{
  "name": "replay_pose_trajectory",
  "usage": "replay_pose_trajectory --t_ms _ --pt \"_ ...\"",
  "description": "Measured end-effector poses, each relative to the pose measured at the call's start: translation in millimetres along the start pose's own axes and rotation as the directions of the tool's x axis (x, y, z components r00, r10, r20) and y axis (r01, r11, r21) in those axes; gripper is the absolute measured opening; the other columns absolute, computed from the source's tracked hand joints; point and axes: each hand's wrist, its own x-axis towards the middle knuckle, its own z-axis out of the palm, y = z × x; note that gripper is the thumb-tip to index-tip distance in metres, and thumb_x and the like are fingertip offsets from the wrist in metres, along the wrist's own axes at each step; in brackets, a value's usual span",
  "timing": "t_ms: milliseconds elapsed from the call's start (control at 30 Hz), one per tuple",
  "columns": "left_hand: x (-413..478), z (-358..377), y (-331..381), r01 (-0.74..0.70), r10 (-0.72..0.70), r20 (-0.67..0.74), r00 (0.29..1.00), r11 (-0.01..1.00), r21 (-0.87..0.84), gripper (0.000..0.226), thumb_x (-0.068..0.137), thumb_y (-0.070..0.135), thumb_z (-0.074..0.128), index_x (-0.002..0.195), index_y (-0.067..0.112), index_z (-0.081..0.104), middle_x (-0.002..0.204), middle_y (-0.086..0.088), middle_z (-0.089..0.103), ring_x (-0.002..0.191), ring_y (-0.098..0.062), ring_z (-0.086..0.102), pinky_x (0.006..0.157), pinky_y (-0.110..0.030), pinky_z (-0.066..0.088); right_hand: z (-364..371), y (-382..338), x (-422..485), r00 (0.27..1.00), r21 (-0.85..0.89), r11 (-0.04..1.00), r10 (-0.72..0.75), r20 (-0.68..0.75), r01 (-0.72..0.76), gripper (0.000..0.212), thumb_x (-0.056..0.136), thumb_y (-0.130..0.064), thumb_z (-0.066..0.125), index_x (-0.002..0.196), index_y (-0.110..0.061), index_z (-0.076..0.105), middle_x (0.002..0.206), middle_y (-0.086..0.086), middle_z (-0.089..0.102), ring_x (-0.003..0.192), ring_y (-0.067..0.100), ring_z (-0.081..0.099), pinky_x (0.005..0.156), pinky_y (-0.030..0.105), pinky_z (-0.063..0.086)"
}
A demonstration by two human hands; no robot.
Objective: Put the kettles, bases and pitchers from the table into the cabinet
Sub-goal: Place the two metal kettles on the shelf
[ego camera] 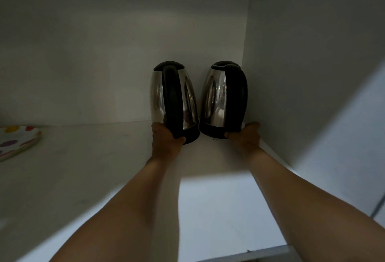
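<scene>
Currently, two shiny steel kettles with black handles stand upright at the white cabinet shelf's (104, 168) back right corner. Left hand (165, 142) clasps the left kettle (174, 101) at its handle's foot; right hand (248, 136) cups the right kettle (224, 99) at its base. A spotted plate (16, 139) sits at the left edge.

Glossy mirror-polished metal kettles (174, 99), matt black plastic handles and bases, smooth matt white shelf (93, 168)

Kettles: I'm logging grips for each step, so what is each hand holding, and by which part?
Left hand grips the left kettle at the handle's bottom; right hand holds the right kettle by its black base.
</scene>
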Motion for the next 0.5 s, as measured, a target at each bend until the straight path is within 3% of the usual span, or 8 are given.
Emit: replay_pose_trajectory --t_ms 200,367,500 --pt "-32 -14 22 0.030 -0.029 -0.009 1.000 0.986 0.164 0.062 0.090 0.020 0.064 0.137 0.005 0.026 0.134 -0.025 0.048 0.121 -0.044 0.052 0.099 -0.045 0.044 -26 -11 -26 0.996 -0.194 0.977 -0.082 0.037 0.087 0.061 0.088 -0.017 0.069 0.135 0.000 0.033 0.135 0.026 0.052 0.122 0.043 0.055 0.095 0.041 0.045" --pt "-96 -28 32 -0.194 0.228 -0.020 0.974 0.872 0.450 0.048 0.093 0.021 0.055 0.137 0.008 0.041 0.124 -0.026 0.050 0.110 -0.049 0.054 0.094 -0.047 0.047 -44 -16 -77 0.957 -0.355 0.889 -0.274 0.094 0.290 0.051 0.093 -0.029 0.059 0.136 -0.007 0.040 0.133 0.023 0.051 0.118 0.044 0.055 0.095 0.046 0.046" --pt "-162 -63 34 -0.140 0.257 -0.160 0.953 0.843 0.520 0.041 0.096 0.027 0.053 0.132 0.010 0.046 0.129 -0.021 0.052 0.117 -0.040 0.052 0.100 -0.049 0.044 -43 -36 -137 0.893 -0.330 0.830 -0.406 0.195 0.450 0.043 0.095 -0.035 0.058 0.129 -0.010 0.050 0.133 0.021 0.052 0.123 0.043 0.049 0.098 0.048 0.044"
